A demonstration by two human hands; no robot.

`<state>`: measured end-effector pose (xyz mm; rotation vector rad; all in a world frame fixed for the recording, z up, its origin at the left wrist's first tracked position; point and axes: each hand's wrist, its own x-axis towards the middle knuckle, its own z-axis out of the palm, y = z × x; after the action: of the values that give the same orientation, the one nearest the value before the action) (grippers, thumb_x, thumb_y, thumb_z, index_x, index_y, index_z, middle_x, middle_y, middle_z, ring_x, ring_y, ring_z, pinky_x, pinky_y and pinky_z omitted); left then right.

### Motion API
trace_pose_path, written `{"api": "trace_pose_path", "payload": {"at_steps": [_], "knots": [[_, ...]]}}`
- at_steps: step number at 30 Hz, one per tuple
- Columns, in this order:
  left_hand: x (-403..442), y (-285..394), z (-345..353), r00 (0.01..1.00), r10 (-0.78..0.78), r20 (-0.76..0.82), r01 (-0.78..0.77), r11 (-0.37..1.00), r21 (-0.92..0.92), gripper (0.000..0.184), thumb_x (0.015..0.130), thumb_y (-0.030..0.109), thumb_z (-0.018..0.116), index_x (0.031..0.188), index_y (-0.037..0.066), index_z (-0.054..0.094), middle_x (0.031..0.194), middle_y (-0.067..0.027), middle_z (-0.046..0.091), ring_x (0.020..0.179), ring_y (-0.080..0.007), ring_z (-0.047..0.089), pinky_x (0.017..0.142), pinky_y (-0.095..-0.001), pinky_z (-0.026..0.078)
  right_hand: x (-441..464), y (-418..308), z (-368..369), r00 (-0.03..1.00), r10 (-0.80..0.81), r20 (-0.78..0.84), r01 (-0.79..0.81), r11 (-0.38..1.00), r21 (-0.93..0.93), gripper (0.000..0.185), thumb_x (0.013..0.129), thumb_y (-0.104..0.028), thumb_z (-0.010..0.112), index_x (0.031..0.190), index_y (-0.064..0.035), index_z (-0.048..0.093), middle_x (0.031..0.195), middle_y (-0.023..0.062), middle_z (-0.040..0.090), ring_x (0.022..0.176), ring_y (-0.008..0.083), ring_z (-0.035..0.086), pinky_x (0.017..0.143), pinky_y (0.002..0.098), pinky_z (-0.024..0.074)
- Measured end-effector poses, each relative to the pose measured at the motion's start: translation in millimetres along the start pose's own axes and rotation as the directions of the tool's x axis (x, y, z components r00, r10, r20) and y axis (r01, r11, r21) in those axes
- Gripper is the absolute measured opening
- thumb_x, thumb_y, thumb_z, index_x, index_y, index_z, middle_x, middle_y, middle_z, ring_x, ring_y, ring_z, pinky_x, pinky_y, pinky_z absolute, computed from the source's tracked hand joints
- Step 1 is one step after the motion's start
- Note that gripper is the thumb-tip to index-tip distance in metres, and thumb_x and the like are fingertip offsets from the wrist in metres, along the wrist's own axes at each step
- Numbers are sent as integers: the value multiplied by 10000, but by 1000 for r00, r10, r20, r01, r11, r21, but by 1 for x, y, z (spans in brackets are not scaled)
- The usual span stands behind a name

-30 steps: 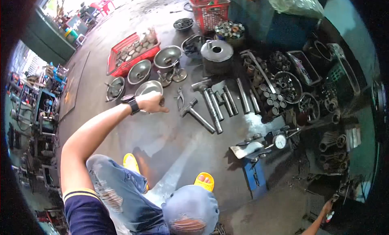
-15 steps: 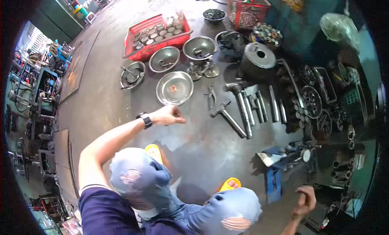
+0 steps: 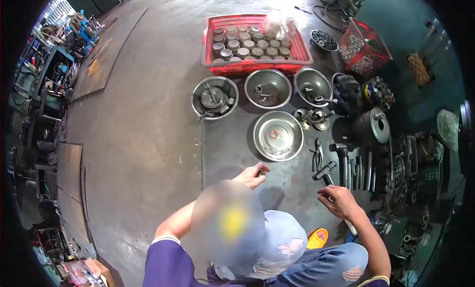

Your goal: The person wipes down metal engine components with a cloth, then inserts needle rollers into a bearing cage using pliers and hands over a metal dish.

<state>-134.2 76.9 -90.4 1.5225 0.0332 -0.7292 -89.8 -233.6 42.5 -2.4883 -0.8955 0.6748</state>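
My left hand [image 3: 253, 176] is just in front of a wide steel bowl [image 3: 267, 152], its fingers closed round a small dark metallic piece [image 3: 262, 172], too small to name. In that bowl lies a small copper-coloured ring [image 3: 274, 134]. My right hand [image 3: 340, 202] hovers over the handle of a hammer [image 3: 325, 171], fingers loosely curled and apart, with nothing seen in them. The hammer lies on the floor, part of its handle hidden by that hand. Pliers [image 3: 318, 151] lie just beyond the hammer head. A blurred patch covers part of my left forearm and leg.
Bowls of metal parts [image 3: 214, 113] stand behind the steel bowl, before a red crate [image 3: 257, 66] of round metal pieces. A metal cylinder [image 3: 378, 126] and metal bars [image 3: 369, 170] are at the right. Floor [image 3: 138, 133] stretches left; shelving lines the far left.
The view has swung left, so the bowls and tools appear farther right. My right hand has come up from the lower right to above the hammer. My left hand stays near the steel bowl.
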Motion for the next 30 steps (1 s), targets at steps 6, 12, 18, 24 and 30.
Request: {"api": "trace_pose_path", "payload": {"at_steps": [6,12,18,24,30], "knots": [[-11,-7,-12,827,353,-438,-393,920,-1,308,839,8,551,1116,33,420,1026,-73,555,949,-148,582,736,-284,519,44,6,25,997,-29,77,28,1000,12,194,807,-180,625,937,-36,631,839,148,632,754,322,620,678,385,500],[1,18,-10,825,255,-505,-448,839,-309,277,862,2,564,1132,-17,505,1085,-120,576,1059,-213,577,793,-335,557,55,53,61,982,-175,71,161,971,178,178,797,-163,631,910,-25,622,799,166,611,746,337,604,654,403,489],[19,32,26,732,109,-672,-371,892,-259,327,847,154,641,1141,21,588,977,-59,618,849,-137,614,682,-273,562,91,81,77,968,-222,-118,245,938,247,144,757,-99,628,883,-32,611,838,144,581,782,345,577,693,407,480],[13,27,31,758,-41,-650,-217,925,-312,335,860,180,631,1128,-10,566,958,-73,623,819,-135,616,661,-289,550,133,70,96,879,-343,-331,360,933,-9,235,709,-53,612,941,-31,580,959,117,559,936,296,543,743,382,487],[27,16,29,773,-159,-615,-182,872,-454,292,854,218,641,1012,-19,576,946,-80,632,802,-148,623,642,-287,548,154,80,134,907,-321,-274,263,938,-226,138,705,-76,561,826,-15,586,867,137,536,869,278,534,687,362,482]]}}
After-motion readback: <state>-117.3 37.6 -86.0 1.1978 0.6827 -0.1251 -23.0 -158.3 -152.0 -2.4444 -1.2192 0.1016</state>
